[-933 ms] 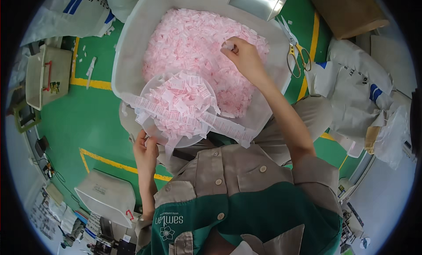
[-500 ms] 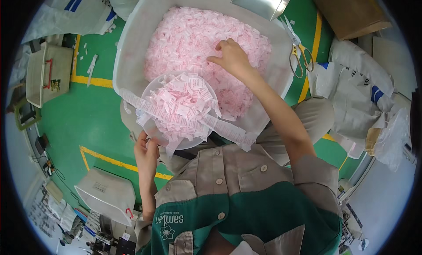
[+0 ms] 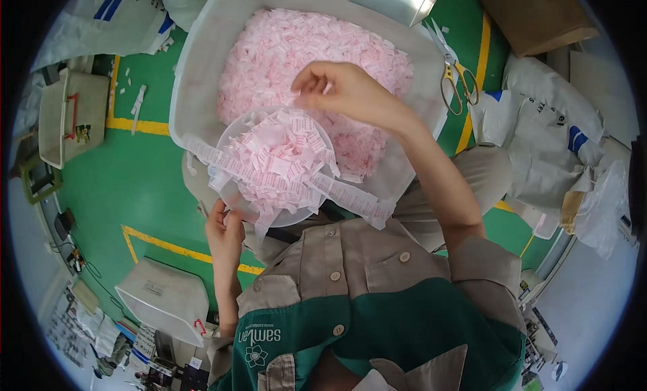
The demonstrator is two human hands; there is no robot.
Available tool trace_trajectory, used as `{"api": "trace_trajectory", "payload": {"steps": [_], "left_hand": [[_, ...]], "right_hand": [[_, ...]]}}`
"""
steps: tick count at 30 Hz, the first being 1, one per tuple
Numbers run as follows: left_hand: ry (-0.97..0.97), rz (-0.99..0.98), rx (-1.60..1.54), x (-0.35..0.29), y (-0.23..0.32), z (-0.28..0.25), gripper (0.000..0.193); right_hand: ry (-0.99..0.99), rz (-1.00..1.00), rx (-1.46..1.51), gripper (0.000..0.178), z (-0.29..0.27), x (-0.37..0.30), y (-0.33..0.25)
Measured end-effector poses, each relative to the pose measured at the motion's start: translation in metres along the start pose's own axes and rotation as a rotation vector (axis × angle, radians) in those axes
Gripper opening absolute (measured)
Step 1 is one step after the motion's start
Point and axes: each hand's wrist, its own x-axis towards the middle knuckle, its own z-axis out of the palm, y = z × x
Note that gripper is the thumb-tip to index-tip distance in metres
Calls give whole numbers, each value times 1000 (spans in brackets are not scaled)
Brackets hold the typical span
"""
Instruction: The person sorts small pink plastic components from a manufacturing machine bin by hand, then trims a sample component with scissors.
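Observing the left hand (image 3: 224, 233) pinching the white bowl (image 3: 291, 219) by its near-left rim, I advise holding it level — the heaped pink sachets (image 3: 276, 163) may spill — and working the right hand (image 3: 349, 94), fingers curled, contents undeterminable, low where the bowl overlaps the bin's (image 3: 426, 94) near side.

left hand (image 3: 224, 233): holds white bowl (image 3: 291, 218) | right hand (image 3: 342, 91): over pink packets (image 3: 283, 51) (fingers curled)

The packets (image 3: 283, 44) were pale pink (the longer strips (image 3: 352, 199) bore rows of reddish print), the tub (image 3: 192, 91) whitish, the floor (image 3: 138, 196) green with yellow lines (image 3: 173, 247), the scissors (image 3: 450, 59) yellow-handled.
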Motion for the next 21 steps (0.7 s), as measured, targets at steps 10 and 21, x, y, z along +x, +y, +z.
{"api": "trace_trajectory", "payload": {"steps": [10, 21], "left_hand": [[33, -12, 32, -11, 5, 2, 26], [13, -4, -17, -8, -5, -2, 25]], "right_hand": [[84, -38, -953, 22, 31, 45, 88], [-61, -112, 119, 17, 7, 5, -32]]}}
